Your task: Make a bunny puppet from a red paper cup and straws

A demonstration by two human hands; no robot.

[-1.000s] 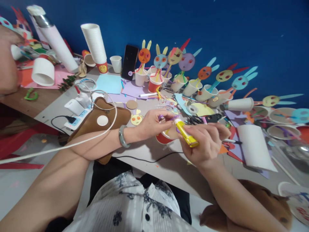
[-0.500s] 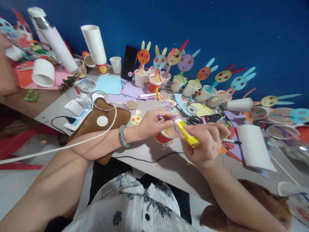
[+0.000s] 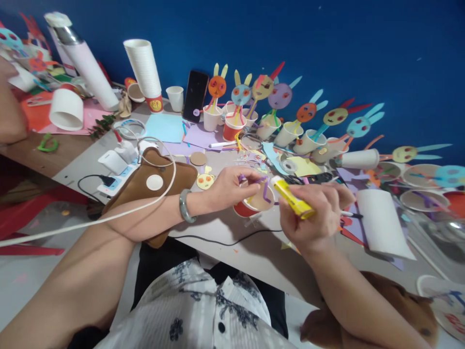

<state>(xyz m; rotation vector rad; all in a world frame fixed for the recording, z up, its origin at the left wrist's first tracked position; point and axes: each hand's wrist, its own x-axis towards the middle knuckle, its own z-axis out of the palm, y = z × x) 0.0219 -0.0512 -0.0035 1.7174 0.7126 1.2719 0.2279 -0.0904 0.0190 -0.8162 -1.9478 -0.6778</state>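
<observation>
My left hand (image 3: 230, 185) pinches a folded purple paper strip (image 3: 267, 192) over the mouth of a red paper cup (image 3: 244, 210). The cup is partly hidden by that hand. In my right hand (image 3: 317, 215) is a yellow glue stick (image 3: 293, 198), its white end pointing toward the strip with a small gap between them. Left of the cup, near my left wrist, lies a yellow paper animal face (image 3: 205, 181) with red eyes.
Paper cups holding rabbit-faced figures (image 3: 240, 94) line the blue wall. A phone (image 3: 195, 96), stacked cups (image 3: 143, 68) and a flask (image 3: 89, 68) stand to the left. A white cable (image 3: 119, 214) crosses over my left forearm. Another person's arm (image 3: 10, 104) shows at the left edge.
My right hand has drawn the glue stick slightly right and down, away from the purple strip. More of the strip and cup now shows. My left hand has barely moved.
</observation>
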